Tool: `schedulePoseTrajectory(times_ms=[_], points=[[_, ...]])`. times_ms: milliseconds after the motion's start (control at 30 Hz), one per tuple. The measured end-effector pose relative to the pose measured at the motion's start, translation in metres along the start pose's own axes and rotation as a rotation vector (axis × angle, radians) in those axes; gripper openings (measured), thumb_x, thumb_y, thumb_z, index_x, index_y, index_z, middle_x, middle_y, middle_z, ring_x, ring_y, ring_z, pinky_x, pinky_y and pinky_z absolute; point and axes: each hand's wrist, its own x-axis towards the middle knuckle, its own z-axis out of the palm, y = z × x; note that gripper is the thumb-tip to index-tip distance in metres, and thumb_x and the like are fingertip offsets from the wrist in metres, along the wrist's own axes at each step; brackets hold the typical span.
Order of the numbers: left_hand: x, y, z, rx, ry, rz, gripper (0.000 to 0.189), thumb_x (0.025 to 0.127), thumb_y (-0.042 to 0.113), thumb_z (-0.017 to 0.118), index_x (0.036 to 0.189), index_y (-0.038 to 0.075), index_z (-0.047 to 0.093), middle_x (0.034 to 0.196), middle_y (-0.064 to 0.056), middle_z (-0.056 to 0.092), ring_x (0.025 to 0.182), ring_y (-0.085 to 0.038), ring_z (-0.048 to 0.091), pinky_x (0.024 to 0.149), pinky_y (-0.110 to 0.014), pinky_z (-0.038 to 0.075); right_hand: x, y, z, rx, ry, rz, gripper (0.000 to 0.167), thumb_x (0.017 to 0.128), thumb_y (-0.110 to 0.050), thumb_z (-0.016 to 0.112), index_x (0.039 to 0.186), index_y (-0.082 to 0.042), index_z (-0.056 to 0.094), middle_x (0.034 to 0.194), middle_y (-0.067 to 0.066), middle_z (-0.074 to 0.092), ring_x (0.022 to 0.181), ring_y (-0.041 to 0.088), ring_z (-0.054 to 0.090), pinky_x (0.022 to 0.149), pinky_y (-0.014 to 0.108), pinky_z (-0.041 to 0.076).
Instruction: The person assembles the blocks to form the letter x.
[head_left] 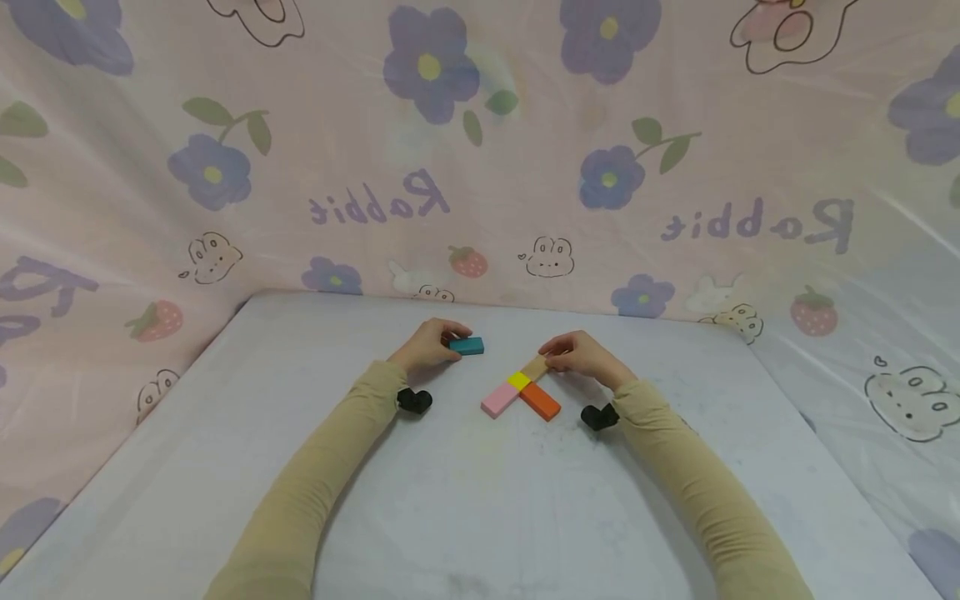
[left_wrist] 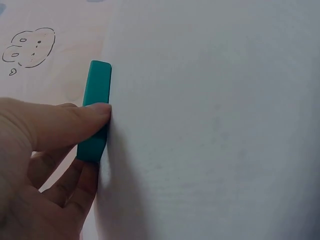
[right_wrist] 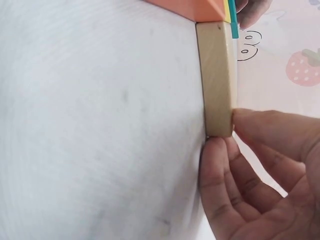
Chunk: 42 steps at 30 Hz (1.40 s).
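In the head view my left hand (head_left: pixel 429 346) pinches a teal block (head_left: pixel 469 346) between thumb and fingers, left of a group of blocks. The left wrist view shows the thumb across the middle of that teal block (left_wrist: pixel 98 85). My right hand (head_left: pixel 587 357) holds the outer end of a plain wooden block (head_left: pixel 535 368), whose length shows in the right wrist view. This wooden block touches a small yellow block (head_left: pixel 519 382). A pink block (head_left: pixel 500 401) and an orange block (head_left: pixel 541 401) also meet the yellow one, spreading toward the near side.
A white-covered table (head_left: pixel 480 508) lies under the blocks and both arms. Behind and beside it hangs a pink curtain (head_left: pixel 510 150) printed with flowers, rabbits and strawberries. Black wrist-worn pieces (head_left: pixel 415 401) sit at the cuffs of the beige sleeves.
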Motion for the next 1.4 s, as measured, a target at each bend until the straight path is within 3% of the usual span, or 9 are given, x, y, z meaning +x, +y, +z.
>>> schedulePoseTrajectory(times_ms=[433,767,933,1133,1400], points=[[0.001,0.007,-0.006,0.057,-0.036,-0.001,0.041,0.082,-0.003,0.071,0.122,0.004,0.064,0.117,-0.010,0.060,0.101,-0.023,0.053,0.092,-0.034,0.044,0.001,-0.001,-0.001,-0.030,0.015,-0.019,0.028,0.091,-0.008,0.062,0.117,0.002,0.065,0.105,0.013,0.064,0.084,0.018,0.056,0.076,0.028,0.049],[0.007,0.010,-0.011,0.137,-0.116,0.010,0.042,0.083,-0.002,0.070,0.124,0.004,0.063,0.117,-0.011,0.061,0.106,-0.023,0.053,0.097,-0.035,0.042,0.004,0.000,-0.002,0.022,-0.013,-0.005,0.033,0.092,-0.009,0.061,0.121,0.008,0.060,0.111,0.021,0.062,0.092,0.026,0.059,0.082,0.040,0.050],[0.009,0.012,-0.013,0.177,-0.144,0.021,0.041,0.082,-0.004,0.070,0.122,0.005,0.063,0.117,-0.011,0.062,0.108,-0.024,0.055,0.096,-0.035,0.043,0.004,0.000,-0.001,0.009,-0.001,0.000,0.032,0.092,-0.009,0.062,0.120,0.006,0.062,0.109,0.018,0.064,0.089,0.023,0.059,0.080,0.035,0.051],[0.009,0.012,-0.014,0.178,-0.169,0.020,0.041,0.082,-0.006,0.069,0.120,0.006,0.064,0.116,-0.011,0.062,0.109,-0.025,0.055,0.096,-0.036,0.044,0.004,0.003,0.000,-0.009,0.016,0.014,0.028,0.091,-0.009,0.063,0.117,0.000,0.065,0.105,0.012,0.065,0.084,0.017,0.058,0.075,0.027,0.050],[0.007,0.013,-0.013,0.139,-0.180,0.055,0.043,0.079,-0.007,0.071,0.120,0.006,0.064,0.117,-0.008,0.062,0.111,-0.023,0.054,0.100,-0.035,0.041,0.004,0.005,0.001,-0.017,0.012,0.016,0.029,0.091,-0.010,0.063,0.118,0.000,0.065,0.106,0.013,0.064,0.084,0.018,0.056,0.074,0.028,0.049]])
